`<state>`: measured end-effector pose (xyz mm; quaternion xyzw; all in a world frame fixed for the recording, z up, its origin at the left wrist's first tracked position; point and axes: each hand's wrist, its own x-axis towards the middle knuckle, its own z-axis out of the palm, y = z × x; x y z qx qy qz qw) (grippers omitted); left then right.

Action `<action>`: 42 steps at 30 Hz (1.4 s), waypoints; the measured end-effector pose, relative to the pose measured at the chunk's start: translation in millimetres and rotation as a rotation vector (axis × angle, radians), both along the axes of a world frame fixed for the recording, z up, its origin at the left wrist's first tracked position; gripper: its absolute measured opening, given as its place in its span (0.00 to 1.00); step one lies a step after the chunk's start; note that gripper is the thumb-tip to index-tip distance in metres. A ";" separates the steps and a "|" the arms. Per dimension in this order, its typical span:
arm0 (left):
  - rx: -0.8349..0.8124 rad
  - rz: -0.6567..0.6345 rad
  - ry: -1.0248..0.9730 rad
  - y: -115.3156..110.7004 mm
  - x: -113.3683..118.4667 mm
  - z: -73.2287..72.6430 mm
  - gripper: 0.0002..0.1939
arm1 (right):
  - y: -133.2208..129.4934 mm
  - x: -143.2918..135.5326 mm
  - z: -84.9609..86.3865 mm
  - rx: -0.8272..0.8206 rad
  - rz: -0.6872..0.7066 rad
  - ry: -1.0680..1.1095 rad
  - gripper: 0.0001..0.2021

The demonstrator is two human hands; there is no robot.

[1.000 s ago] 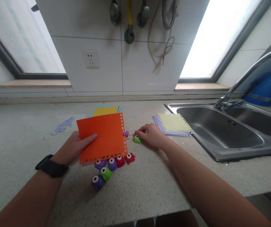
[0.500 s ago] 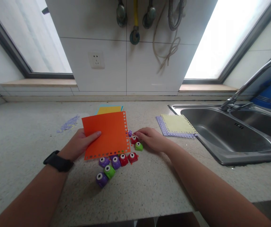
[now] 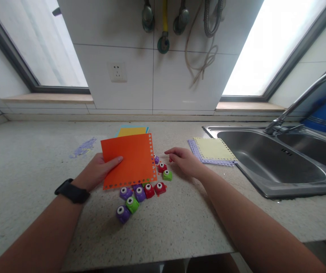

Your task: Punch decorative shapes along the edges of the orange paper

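Note:
My left hand (image 3: pixel 103 168) grips an orange sheet of paper (image 3: pixel 130 159) by its left side, thumb on top. Small shaped holes run along its right and bottom edges. My right hand (image 3: pixel 184 161) hovers to the right of the sheet, index finger stretched out and thumb apart from it, holding nothing. Close to its fingertips are a red craft punch (image 3: pixel 162 167), a green craft punch (image 3: pixel 167 175) and a purple craft punch (image 3: pixel 156 159), partly behind the sheet. Several more red, green and purple craft punches (image 3: pixel 132 205) lie below the sheet, some partly covered by it.
Yellow and purple sheets with punched edges (image 3: pixel 214 148) are stacked beside the sink (image 3: pixel 276 163). Behind the orange sheet lie yellow and blue sheets (image 3: pixel 133 131). Purple paper bits (image 3: pixel 85 148) are scattered on the counter (image 3: pixel 32 163) at left.
My right hand has moved slightly right and up, away from the orange sheet and the punches. The left hand and sheet have shifted only a little.

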<state>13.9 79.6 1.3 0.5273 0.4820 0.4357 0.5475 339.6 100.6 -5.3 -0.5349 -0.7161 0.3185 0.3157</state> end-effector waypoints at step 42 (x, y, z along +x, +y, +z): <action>-0.013 -0.013 -0.031 2.3 -1.6 -3.9 0.16 | 2.4 1.3 -3.5 0.045 -0.008 0.074 0.09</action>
